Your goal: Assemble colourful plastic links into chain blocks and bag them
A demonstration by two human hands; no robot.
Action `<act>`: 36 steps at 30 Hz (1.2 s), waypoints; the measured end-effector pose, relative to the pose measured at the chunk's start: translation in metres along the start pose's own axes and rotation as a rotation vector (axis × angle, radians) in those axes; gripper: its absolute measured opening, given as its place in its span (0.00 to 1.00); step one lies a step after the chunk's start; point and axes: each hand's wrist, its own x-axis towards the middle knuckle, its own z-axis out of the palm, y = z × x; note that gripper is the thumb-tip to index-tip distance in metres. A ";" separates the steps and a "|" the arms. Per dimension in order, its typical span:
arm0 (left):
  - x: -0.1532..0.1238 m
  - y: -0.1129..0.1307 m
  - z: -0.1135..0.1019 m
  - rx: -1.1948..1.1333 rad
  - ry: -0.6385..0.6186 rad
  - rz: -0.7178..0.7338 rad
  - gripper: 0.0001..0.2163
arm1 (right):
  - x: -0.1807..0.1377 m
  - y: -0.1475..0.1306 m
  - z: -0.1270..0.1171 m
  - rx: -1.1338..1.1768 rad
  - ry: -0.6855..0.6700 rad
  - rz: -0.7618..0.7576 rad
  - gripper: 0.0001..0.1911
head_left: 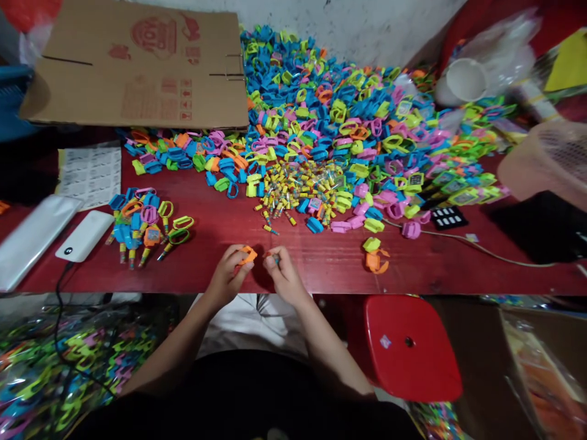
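Note:
My left hand (pixel 228 269) is closed around an orange plastic ring piece (pixel 248 255) at the near edge of the red table (pixel 321 256). My right hand (pixel 283 271) sits just beside it, fingers pinched on a small item I can barely see. Both hands almost touch. A small group of assembled pieces (pixel 147 225) lies to the left of my hands. Straight ahead is a heap of small yellow tubes (pixel 298 189), and behind it a big pile of blue, green, pink and orange ring pieces (pixel 339 116).
A flat cardboard box (pixel 137 61) lies at the back left. A white power bank (pixel 85 235) with a cable and a white flat case (pixel 32 238) sit at the left. A red stool (pixel 410 348) stands below right. Bags of pieces (pixel 55 366) lie on the floor.

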 end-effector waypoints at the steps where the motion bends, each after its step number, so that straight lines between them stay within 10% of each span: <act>1: 0.002 0.006 0.000 0.026 -0.019 0.055 0.09 | -0.003 -0.006 -0.001 -0.007 -0.015 -0.010 0.22; 10: 0.010 0.028 -0.004 0.296 -0.011 0.337 0.09 | -0.013 -0.027 -0.007 0.009 -0.070 0.006 0.23; 21: -0.021 -0.014 0.005 0.306 -0.137 0.193 0.19 | -0.003 -0.004 0.015 0.288 -0.038 0.211 0.30; 27: -0.010 -0.020 -0.019 0.356 0.148 0.197 0.07 | 0.010 -0.003 0.013 0.175 -0.128 0.213 0.39; 33: 0.019 -0.046 -0.124 0.853 0.593 -0.418 0.11 | 0.043 0.022 -0.022 -0.214 0.277 0.103 0.34; 36: 0.032 -0.049 -0.127 0.918 0.691 -0.489 0.16 | 0.043 0.041 -0.022 -0.238 0.319 0.093 0.31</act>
